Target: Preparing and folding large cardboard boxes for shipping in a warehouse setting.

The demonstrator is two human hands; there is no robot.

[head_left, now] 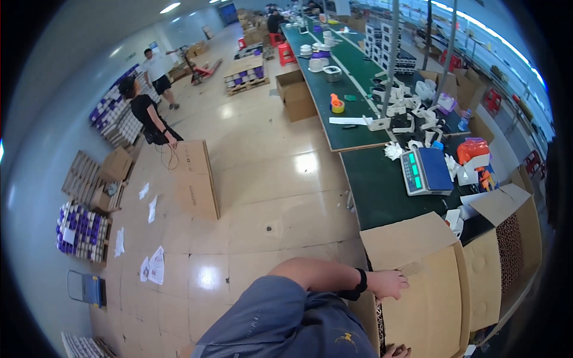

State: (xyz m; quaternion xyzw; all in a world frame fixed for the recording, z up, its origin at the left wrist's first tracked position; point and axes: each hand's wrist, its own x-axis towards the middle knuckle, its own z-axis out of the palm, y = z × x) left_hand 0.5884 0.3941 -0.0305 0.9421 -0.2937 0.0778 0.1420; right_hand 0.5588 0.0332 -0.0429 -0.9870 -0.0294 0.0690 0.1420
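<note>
Beside the near edge of the worktop [373, 200], our left hand [388, 284] lies spread, gripping nothing, on the cardboard sheet [427, 301] inside the open carton [406, 238]; our right hand [397, 351]'s grip we cannot tell. We are probably seating the sheet; next calls for even pressure.

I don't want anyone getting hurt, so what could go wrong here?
The left hand rests on brown cardboard in the open box; an edge might scratch it. Someone could slip on the loose papers on the floor. The tall cardboard standing by a co-worker's hand might tip over.
</note>
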